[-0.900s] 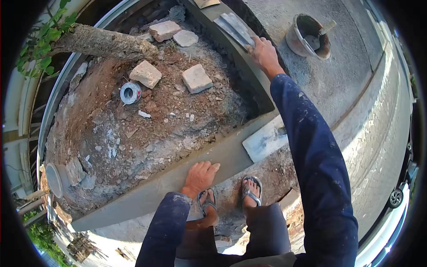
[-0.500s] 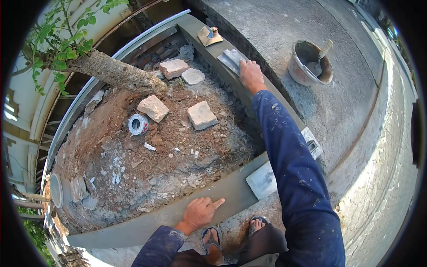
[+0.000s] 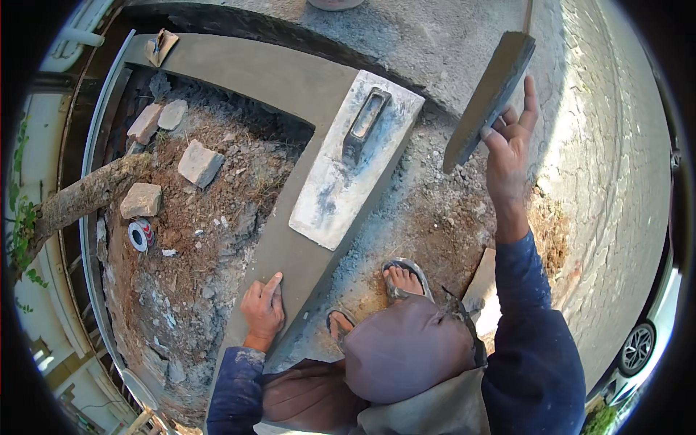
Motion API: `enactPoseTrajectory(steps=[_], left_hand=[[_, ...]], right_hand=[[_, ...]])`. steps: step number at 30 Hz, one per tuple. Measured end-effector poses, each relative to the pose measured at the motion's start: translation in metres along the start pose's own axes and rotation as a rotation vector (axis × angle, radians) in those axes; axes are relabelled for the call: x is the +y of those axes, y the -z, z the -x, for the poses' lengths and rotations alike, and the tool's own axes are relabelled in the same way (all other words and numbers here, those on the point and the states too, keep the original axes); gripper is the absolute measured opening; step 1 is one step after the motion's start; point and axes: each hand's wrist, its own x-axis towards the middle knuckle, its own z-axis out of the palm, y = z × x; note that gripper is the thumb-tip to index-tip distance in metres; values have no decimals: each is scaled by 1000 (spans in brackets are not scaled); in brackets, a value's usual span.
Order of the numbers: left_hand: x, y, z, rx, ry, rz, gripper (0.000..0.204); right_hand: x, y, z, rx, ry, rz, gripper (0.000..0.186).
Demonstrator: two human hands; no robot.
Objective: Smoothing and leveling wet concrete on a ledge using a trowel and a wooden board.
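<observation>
One flat tool [image 3: 489, 101] was held clear, rt of wall [image 3: 297, 264] edge; R hand [image 3: 510, 141] index up, grip part-hidden. L hand [image 3: 262, 310] lay on wall, index out, rest curled, gap to float [image 3: 337, 188].

From afar, I look through the head-worn fisheye, facing steeply down over the knees [image 3: 409, 348] at the left hand [image 3: 263, 312] and right hand [image 3: 510, 148], both near.
</observation>
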Motion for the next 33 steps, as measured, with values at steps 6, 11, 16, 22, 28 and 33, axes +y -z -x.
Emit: enactPoseTrajectory(steps=[6, 11, 16, 22, 28, 33], left_hand=[[2, 3, -8, -54, -73, 29, 28], [25, 5, -38, 36, -86, 73, 24], [55, 10, -65, 109, -27, 212, 26], [65, 5, -85, 95, -99, 73, 32], [75, 17, -84, -56, -174, -135, 41], [81, 18, -85, -235, -165, -215, 42]], right_hand=[[132, 35, 153, -70, -818, -82, 97], [178, -38, 173, -149, -788, -297, 101], [197, -56, 162, -63, -860, -384, 89], [235, -70, 161, 16, -762, -13, 70], [253, -34, 115, 280, -560, 68, 63], [265, -36, 77, 136, -446, 243, 65]])
